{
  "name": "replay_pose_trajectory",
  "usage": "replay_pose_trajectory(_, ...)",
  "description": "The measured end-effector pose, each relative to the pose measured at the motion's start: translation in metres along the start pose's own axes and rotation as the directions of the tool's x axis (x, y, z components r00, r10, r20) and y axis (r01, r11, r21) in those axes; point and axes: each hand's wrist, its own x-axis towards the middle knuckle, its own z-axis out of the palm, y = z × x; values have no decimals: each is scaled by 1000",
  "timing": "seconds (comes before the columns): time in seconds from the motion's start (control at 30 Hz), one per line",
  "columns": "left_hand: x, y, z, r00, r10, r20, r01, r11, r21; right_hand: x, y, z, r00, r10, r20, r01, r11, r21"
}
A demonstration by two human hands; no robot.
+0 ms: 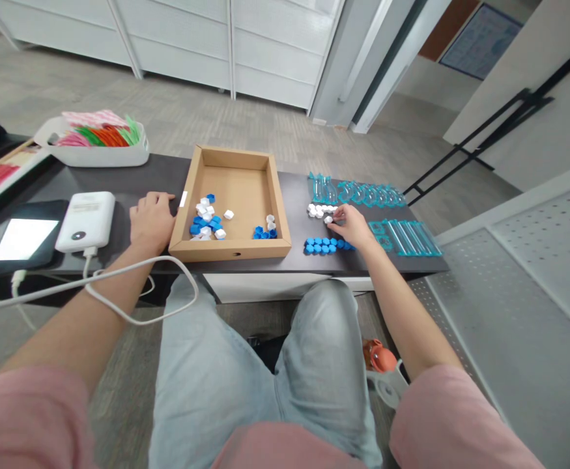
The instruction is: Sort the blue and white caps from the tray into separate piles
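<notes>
My right hand (350, 225) pinches a small white faceted cap (328, 220) between thumb and fingertips at the near side of a row of white caps (316, 210). Just nearer to me lie neat rows of blue caps (320, 245), partly hidden by that hand. My left hand (152, 221) lies on the table against the left side of a cardboard box (230, 250), fingers extended and holding nothing. Inside the box, loose white and blue caps (206, 221) form a pile at the left, and a smaller group (265, 231) sits in the near right corner.
Clear teal plastic parts (370, 193) and tubes (414, 238) lie at the right end of the dark table (297, 195). On the left are a white power bank (86, 221) with a looping cable (133, 266), a lit phone (25, 240) and a white basket (103, 155) of coloured strips.
</notes>
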Motion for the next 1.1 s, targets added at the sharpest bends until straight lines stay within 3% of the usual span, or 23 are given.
replay_pose_trajectory(0.2,-1,1,-2,1000,-5,8,5,1000,4,-4,4,6,994,106,5,-105,994,-39)
replay_pose_trajectory(0.47,0,-1,-1,1000,-3,3,3,1000,-10,4,-5,9,989,145,-37,-147,987,-60)
replay_pose_trajectory(0.8,1,-4,1,1000,-6,6,6,999,-36,7,-13,6,973,229,10,-228,972,-55)
replay_pose_trajectory(0.97,-2,0,1,1000,8,-20,-9,998,-57,8,-24,3,987,136,-86,-145,983,-110)
replay_pose_trajectory(1.1,-1,0,6,997,-8,-75,3,998,-62,12,-70,15,997,-41,-65,39,999,-34)
